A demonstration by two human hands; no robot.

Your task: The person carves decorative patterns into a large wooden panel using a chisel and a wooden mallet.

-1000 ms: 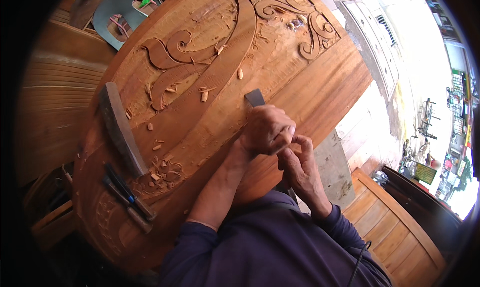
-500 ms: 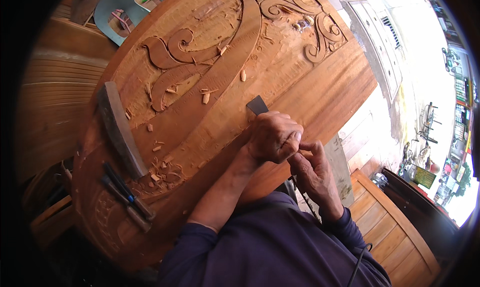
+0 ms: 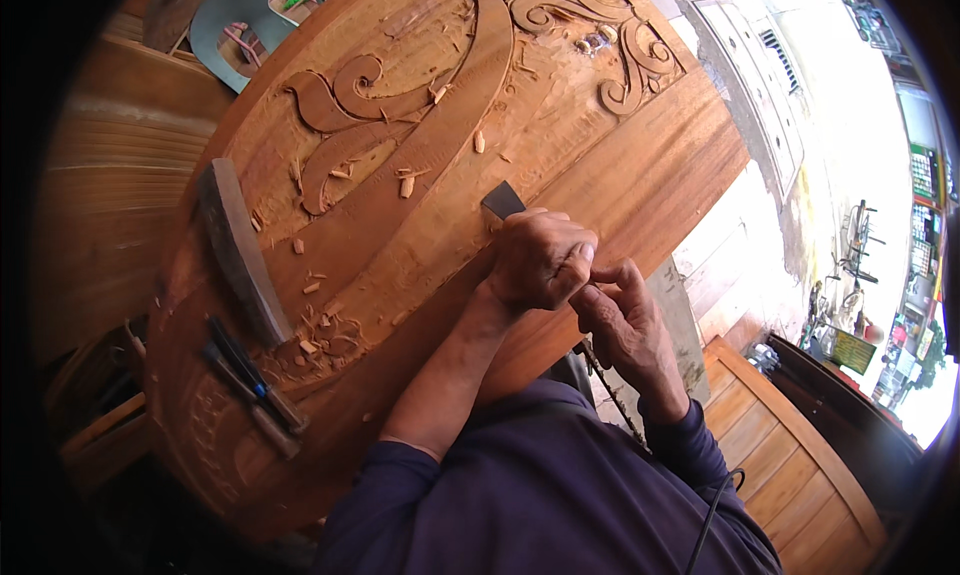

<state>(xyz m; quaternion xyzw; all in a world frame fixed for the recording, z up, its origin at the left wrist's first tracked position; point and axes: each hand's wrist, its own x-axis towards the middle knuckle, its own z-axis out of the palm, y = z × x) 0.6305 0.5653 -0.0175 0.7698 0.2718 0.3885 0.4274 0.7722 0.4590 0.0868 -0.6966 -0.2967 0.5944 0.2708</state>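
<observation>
My left hand [image 3: 543,259] is closed in a fist around a chisel, whose flat dark blade [image 3: 502,201] sticks out ahead of the knuckles, low over a carved wooden panel [image 3: 610,190]. The handle is hidden inside the fist. Right behind it, my right hand [image 3: 632,330] has its fingers curled and pinched at the chisel's back end, touching the left hand. Raised scrolls and a curved band stand out on the panel. Pale wood chips [image 3: 408,183] lie scattered over its surface.
A long, heavy, grey-brown bar [image 3: 240,250] rests across the panel's left part. Two slim tools [image 3: 252,383], probably chisels, lie below it beside a pile of shavings [image 3: 335,343]. Left stands a slatted wooden piece [image 3: 125,190]; a panelled board [image 3: 790,455] is at lower right.
The panel and everything on it appear shifted slightly up and left in the picture. Both hands and the chisel have moved by about the same small amount, with the same grip.
</observation>
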